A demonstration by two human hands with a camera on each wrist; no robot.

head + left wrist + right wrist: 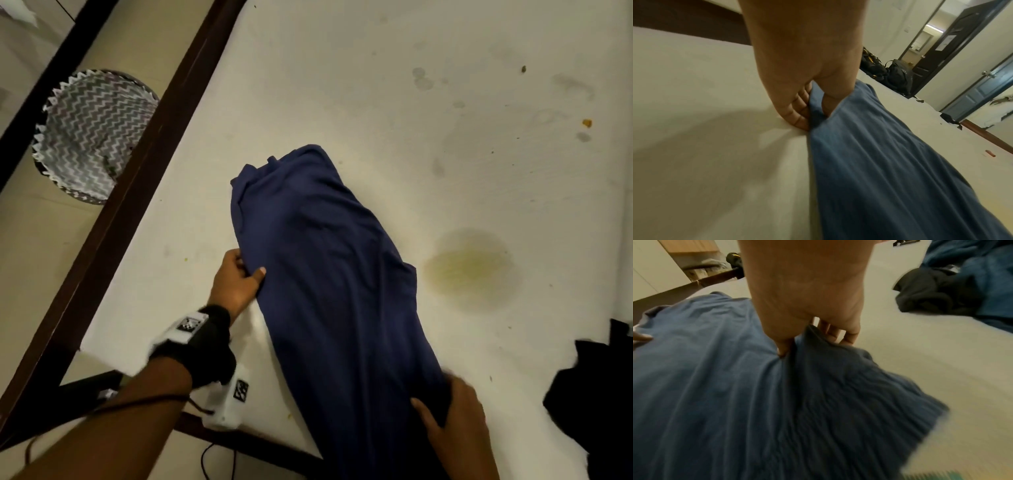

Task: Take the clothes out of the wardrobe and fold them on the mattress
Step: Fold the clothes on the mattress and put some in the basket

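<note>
Your left hand (236, 284) pinches the blue garment (329, 274) edge between thumb and fingers; your right hand (452, 414) grasps a fold nearer you, on the mattress (445, 85).

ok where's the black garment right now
In the head view the black garment lies bunched at the right edge of the mattress, right of the blue shirt and apart from it, just beyond the right hand.

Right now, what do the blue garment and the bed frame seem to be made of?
Blue garment: soft matte knit, probably cotton jersey; it drapes and wrinkles finely where the left hand and right hand pinch it. Bed frame: dark brown with a slight sheen, probably varnished wood or laminate.
</note>
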